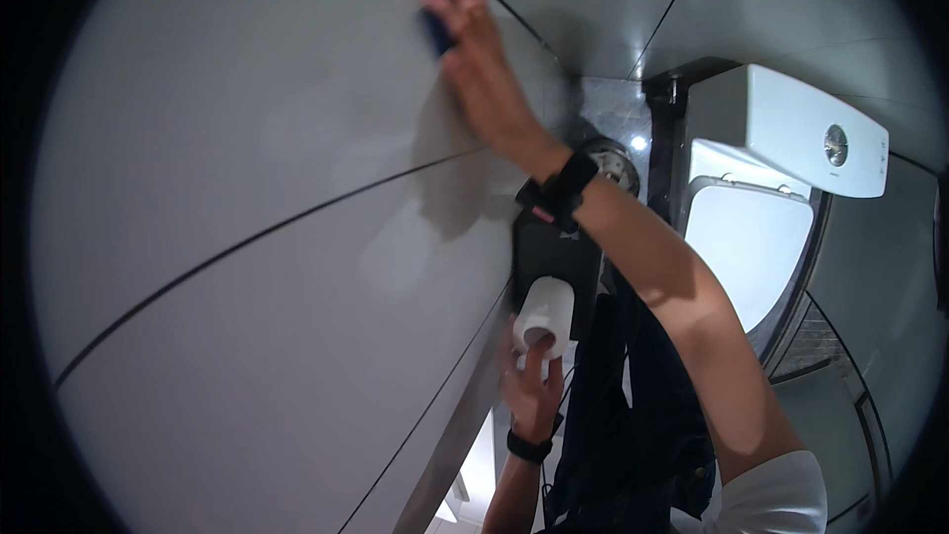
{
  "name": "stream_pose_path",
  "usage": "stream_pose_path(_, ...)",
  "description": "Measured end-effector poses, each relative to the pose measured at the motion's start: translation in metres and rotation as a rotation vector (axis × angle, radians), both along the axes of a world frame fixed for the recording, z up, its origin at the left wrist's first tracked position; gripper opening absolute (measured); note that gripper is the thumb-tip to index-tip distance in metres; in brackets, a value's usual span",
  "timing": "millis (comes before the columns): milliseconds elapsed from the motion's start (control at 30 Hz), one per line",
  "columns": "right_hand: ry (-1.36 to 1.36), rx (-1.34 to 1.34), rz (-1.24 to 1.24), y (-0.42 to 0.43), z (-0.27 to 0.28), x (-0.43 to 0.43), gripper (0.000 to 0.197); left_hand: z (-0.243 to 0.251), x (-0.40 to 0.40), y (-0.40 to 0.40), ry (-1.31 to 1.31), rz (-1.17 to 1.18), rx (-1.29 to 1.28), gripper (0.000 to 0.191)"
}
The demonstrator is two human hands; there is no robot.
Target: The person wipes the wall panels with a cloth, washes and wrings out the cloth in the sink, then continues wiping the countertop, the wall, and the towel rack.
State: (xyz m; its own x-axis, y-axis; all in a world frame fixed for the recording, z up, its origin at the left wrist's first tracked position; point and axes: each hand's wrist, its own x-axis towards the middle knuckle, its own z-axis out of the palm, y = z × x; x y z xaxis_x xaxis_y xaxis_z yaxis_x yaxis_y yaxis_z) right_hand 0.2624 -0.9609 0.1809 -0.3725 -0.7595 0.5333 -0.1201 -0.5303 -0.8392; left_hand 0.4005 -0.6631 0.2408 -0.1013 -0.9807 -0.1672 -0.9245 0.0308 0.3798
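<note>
My left hand (530, 393) holds a white toilet paper roll (552, 304), with a finger in its hollow core and the others around the outside. Stretched far forward, my right hand (474, 44) lies against a pale grey wall panel (259, 126). Under its fingers is a dark blue item (437, 32), perhaps a cloth or sponge; blur hides its exact kind. The hand is just below a dark seam in the wall. Black bands circle both wrists.
To the right stands a white toilet (749, 252), lid down, with a flush button (836, 144) on its tank. A black box-like object (530, 252) sits beneath the roll, along the wall. Behind my right forearm is a round metallic object (619, 163), partly hidden.
</note>
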Motion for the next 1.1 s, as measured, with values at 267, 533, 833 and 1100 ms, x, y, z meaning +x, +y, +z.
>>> stream_pose_path(267, -0.417, 0.600, 0.195, 0.043, -0.077, -0.006, 0.045, -0.008, -0.001, -0.002, -0.058, -0.050, -0.042, 0.043)
stream_pose_path(533, -1.061, 0.402, 0.390, 0.132, 0.018, -0.111, 0.052, 0.025, -0.003, 0.019, 0.099, -0.109, -0.110, 0.048)
stream_pose_path(833, -0.898, 0.161, -0.060, 0.300, 0.047, -0.186, 0.046, 0.014, 0.036, 0.069, 0.298, -0.312, -0.219, 0.031)
stream_pose_path(1100, -0.947, 0.207, -0.257, 0.317, 0.014, -0.179, 0.047, -0.066, 0.023, 0.091, 0.267, -0.191, -0.026, 0.030)
